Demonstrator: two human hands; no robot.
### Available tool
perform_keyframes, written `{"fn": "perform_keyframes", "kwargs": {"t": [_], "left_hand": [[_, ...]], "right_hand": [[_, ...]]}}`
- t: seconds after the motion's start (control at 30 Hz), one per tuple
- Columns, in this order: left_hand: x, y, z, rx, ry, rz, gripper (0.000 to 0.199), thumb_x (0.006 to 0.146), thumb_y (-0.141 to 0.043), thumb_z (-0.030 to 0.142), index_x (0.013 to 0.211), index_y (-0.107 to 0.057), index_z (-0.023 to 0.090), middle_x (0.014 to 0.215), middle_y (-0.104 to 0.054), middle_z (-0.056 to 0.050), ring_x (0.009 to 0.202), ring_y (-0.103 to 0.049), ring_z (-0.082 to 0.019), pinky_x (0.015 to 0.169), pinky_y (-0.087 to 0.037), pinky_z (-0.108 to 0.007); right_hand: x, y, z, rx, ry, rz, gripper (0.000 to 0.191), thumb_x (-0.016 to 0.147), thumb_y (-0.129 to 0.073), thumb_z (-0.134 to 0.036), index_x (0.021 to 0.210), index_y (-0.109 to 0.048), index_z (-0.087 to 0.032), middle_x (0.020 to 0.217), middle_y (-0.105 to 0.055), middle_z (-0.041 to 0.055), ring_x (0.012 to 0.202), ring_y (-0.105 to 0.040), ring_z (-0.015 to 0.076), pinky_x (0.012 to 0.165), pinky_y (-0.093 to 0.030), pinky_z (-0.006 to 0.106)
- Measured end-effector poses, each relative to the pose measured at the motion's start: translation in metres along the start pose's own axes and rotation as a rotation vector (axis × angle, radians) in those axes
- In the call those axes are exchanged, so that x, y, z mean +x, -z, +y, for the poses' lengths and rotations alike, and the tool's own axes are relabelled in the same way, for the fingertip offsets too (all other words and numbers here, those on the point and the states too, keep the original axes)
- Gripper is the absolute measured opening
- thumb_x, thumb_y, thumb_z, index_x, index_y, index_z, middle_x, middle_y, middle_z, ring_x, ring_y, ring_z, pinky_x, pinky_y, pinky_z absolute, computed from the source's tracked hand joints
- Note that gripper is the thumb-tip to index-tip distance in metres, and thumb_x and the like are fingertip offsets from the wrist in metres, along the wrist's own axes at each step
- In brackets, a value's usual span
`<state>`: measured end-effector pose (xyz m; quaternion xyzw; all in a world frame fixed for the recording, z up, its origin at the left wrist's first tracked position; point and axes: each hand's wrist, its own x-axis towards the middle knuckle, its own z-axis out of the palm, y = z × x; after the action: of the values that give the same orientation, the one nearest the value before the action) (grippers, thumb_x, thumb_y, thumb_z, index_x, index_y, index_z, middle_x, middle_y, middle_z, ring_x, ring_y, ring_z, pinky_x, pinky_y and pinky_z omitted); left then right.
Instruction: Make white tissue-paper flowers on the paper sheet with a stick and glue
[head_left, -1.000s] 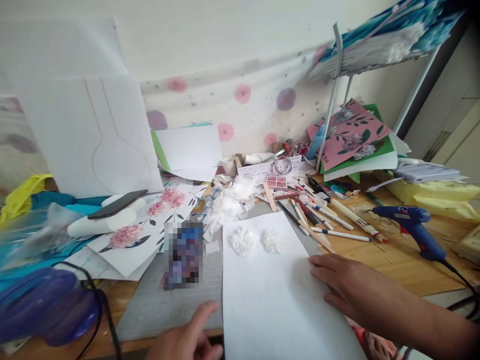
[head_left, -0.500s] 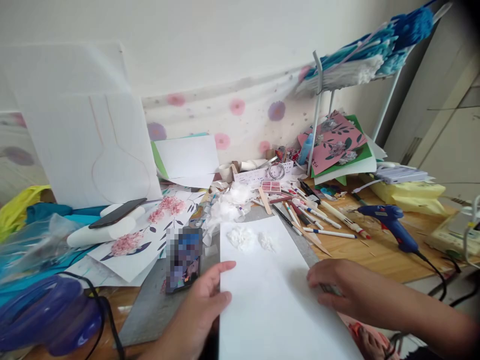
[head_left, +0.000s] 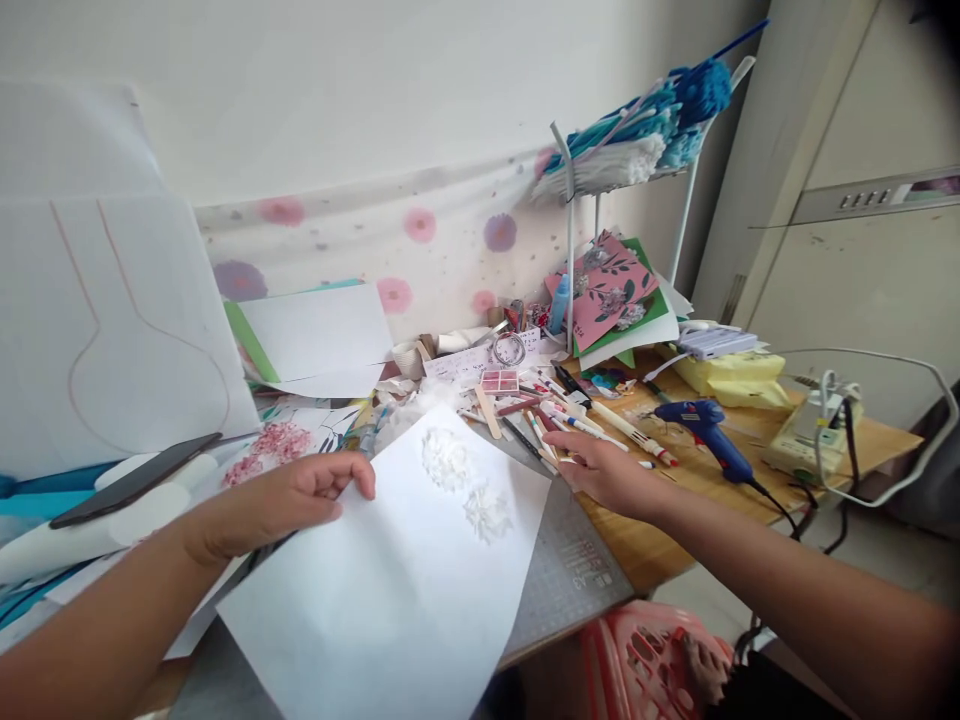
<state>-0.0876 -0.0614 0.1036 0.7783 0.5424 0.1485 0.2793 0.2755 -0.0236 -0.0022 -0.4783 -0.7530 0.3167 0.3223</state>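
Note:
A white sheet of paper lies turned at an angle over the grey cutting mat. Two ruffled white flowers sit near its far corner, a larger one and a smaller one. My left hand pinches the sheet's left edge between thumb and fingers. Over the pens, past the sheet's right corner, is my right hand. Its fingers stretch towards the pencils and pens and look apart. Whether the fingertips touch a pen I cannot tell.
A blue glue gun lies to the right, its cord running to a power strip. Behind stand a rack of blue and white pipe cleaners and a pink flowered card. A board with a vase outline leans at left.
The sheet with the flowers has turned clockwise. My left hand has moved up and left with its edge. My right hand has left the sheet's right side and gone up to the pens. The view shifted right.

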Motion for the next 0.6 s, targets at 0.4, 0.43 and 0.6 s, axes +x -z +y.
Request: {"fn": "perform_keyframes", "kwargs": {"t": [0.4, 0.43, 0.6], "left_hand": [[0.088, 0.045, 0.042, 0.297, -0.026, -0.348, 0.041, 0.081, -0.050, 0.028, 0.122, -0.052, 0.029, 0.100, -0.058, -0.002, 0.090, -0.055, -0.018, 0.077, -0.045, -0.022], [0.099, 0.039, 0.044, 0.367, -0.041, -0.351, 0.042, 0.081, -0.049, 0.028, 0.123, -0.051, 0.030, 0.094, -0.058, -0.001, 0.084, -0.057, -0.017, 0.073, -0.045, -0.022], [0.158, 0.004, 0.048, 0.621, -0.127, -0.266, 0.037, 0.074, -0.051, 0.020, 0.109, -0.060, 0.027, 0.081, -0.061, 0.001, 0.072, -0.059, -0.018, 0.065, -0.044, -0.024]], "right_hand": [[0.000, 0.006, -0.007, 0.480, -0.340, -0.038, 0.021, 0.072, -0.064, -0.033, 0.070, -0.054, -0.016, 0.050, -0.049, -0.0050, 0.041, -0.044, 0.0074, 0.041, -0.035, 0.020], [-0.005, 0.008, -0.005, 0.490, -0.375, -0.025, 0.022, 0.071, -0.065, -0.032, 0.067, -0.051, -0.016, 0.048, -0.047, -0.0059, 0.040, -0.043, 0.0069, 0.040, -0.034, 0.019], [-0.023, 0.006, 0.007, 0.516, -0.525, 0.048, 0.021, 0.074, -0.063, -0.026, 0.064, -0.046, -0.018, 0.042, -0.047, -0.0068, 0.035, -0.042, 0.0060, 0.037, -0.028, 0.018]]}}
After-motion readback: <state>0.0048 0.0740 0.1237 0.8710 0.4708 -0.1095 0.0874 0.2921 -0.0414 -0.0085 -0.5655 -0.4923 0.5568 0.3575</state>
